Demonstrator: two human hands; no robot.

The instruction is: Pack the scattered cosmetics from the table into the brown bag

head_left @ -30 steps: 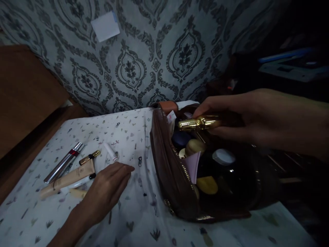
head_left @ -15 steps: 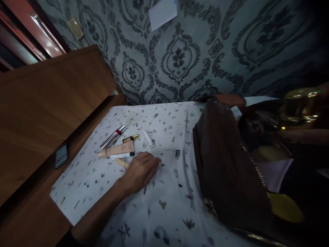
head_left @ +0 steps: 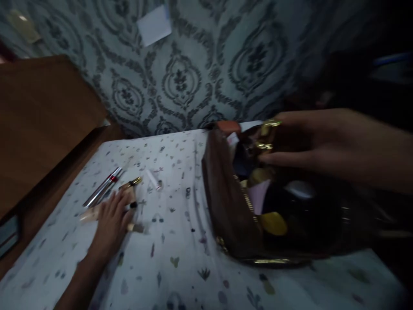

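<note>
My left hand lies low over the flesh-coloured tube, its fingers stretched out and slightly smeared by motion. Around it on the patterned cloth are a silver tube with a red band, a small black-and-gold tube, a white stick and a pale brush-like item. Over the open brown bag, my right hand pinches a shiny gold object between thumb and fingers; its kind is unclear.
Inside the bag are a yellow rounded item, a pale pink piece and dark things hard to make out. A wooden panel stands at the left, near a phone-like object. Patterned wallpaper rises behind.
The view has swung right. My left hand has moved left onto the tube with its fingers stretched out. My right hand has come further into view over the bag with the gold object.
</note>
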